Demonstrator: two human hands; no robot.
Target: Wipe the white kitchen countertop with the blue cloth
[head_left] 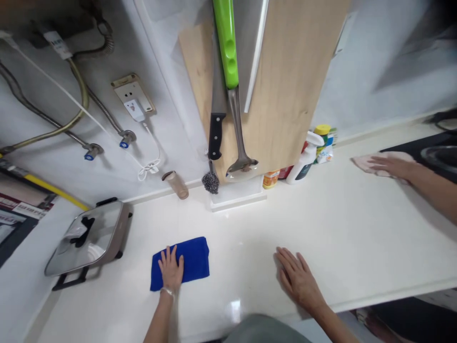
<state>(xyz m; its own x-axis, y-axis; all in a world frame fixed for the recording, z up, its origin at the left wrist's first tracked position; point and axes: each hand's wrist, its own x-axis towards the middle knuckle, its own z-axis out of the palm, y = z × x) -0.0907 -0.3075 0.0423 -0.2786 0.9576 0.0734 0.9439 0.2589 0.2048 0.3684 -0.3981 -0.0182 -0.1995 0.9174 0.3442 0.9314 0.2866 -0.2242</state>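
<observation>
A folded blue cloth (196, 257) lies flat on the white counter (235, 238), left of the middle. My left hand (171, 270) rests on top of it with fingers spread and palm down, a pale band round the wrist. To the right, my right hand (299, 280) lies palm down on the bare counter surface, its fingers stretched out and nothing visible in it.
Another person's hand (396, 167) presses a pink cloth (362, 163) beside the black stove (435, 147). An electric pan (96, 233) stands left. A brown cup (175, 185), spray bottle (303, 159) and steel scrubber (210, 182) are at the back. A knife (216, 136) and ladle (237, 128) hang centrally.
</observation>
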